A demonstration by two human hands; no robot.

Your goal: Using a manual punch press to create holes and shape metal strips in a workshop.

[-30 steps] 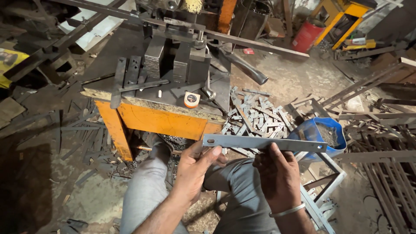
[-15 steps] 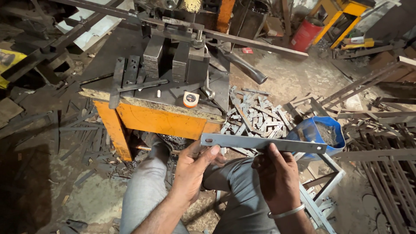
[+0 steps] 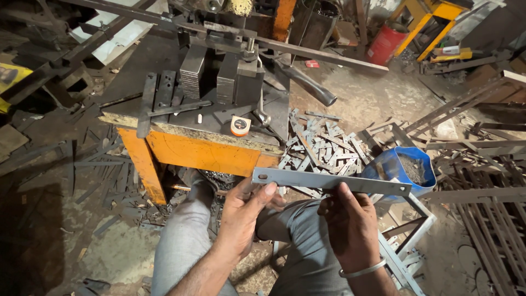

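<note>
A long flat grey metal strip [image 3: 307, 180] with a hole near each end lies level in front of me, held in both hands over my knees. My left hand [image 3: 242, 211] grips it near its left end, thumb on top. Under its middle, my right hand [image 3: 350, 222] pinches it from below and wears a metal bangle at the wrist. Straight ahead stands an orange bench [image 3: 203, 151] carrying a dark hand-lever punching machine [image 3: 224, 74] with a long handle [image 3: 304, 82].
A small round tape measure [image 3: 240, 125] sits on the bench top beside flat bars [image 3: 156, 98]. Several cut metal strips [image 3: 323, 142] are heaped on the floor to the right, next to a blue tub [image 3: 402, 170]. Metal frames and grilles lie at right; a red drum [image 3: 386, 44] stands behind.
The strip has stayed level in both hands and shifted only slightly; the hands keep the same grip.
</note>
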